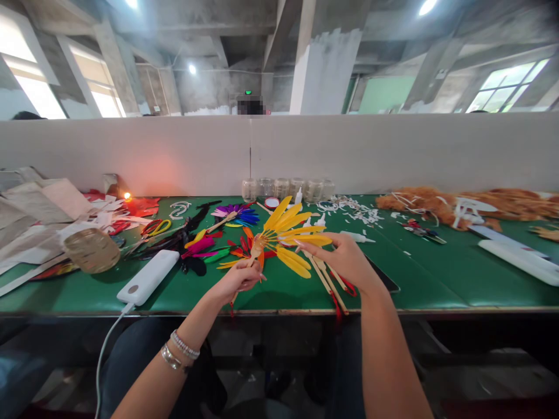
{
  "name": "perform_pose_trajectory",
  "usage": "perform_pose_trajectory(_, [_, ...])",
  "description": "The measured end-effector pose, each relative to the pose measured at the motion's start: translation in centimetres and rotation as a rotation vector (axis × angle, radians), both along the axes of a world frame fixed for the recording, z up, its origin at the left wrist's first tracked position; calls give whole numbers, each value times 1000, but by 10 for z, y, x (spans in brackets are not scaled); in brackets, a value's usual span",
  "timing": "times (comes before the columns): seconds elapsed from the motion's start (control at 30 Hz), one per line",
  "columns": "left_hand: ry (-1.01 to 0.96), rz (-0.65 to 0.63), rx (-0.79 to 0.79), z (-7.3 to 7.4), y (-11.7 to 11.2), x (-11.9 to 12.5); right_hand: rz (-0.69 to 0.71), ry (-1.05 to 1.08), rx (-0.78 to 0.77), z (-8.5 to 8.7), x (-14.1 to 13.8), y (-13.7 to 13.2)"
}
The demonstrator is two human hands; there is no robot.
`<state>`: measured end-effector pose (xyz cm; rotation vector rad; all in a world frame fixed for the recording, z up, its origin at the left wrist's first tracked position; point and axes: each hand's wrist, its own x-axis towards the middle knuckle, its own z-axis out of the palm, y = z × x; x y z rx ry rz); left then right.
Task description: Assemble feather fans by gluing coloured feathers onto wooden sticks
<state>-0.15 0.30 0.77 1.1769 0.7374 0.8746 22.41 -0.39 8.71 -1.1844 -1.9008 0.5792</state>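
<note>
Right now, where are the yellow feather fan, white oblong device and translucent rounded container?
Yellow feather fan [292,223], head view: an upper feather.
White oblong device [149,277], head view: its top face.
Translucent rounded container [92,251], head view: its side.

Observed smooth, faintly glossy, plastic-like covering on the broad green tabletop [419,273]. Noted soft, matt vanes on the fan of long yellow feathers [278,213], set into a pale, bare wooden handle [255,249] with matt finish. Recorded smooth plastic casing on the white rounded rectangular power bank [151,276]. Found clear, shiny walls on the row of transparent round jars [282,187], glass or plastic undetermined. Logged polished metal on the silver-coloured bangle [170,357]; rough, fibrous texture on the shaggy orange-brown bundle [410,202]; smooth, matt face on the long pale-grey partition [187,154].
</note>
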Motion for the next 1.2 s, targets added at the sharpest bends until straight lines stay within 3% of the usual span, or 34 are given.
perform_pose_trajectory(0.17, [-23, -10, 20, 1, 0, 0, 3, 26, 43, -1, -4, 1])
perform_pose_trajectory(0.3, [-58, -14, 14, -1, 1, -1, -4, 26, -15, 2, -4, 0])
perform_pose_trajectory(0.47, [-63, 25, 24, 1, 0, 1, 123, -122, -149, -1, -5, 1])
perform_pose_trajectory(0.63, [-61, 44, 21, 3, -1, 2, 175, -196, -145, -5, -11, 4])
perform_pose_trajectory(0.93, [-65, 36, 42, 5, -2, 2, 174, -17, -122, -8, -12, 7])
perform_pose_trajectory(1.2, [-89, 32, 48, 4, -2, 2, 168, 19, -96, -4, -14, 4])
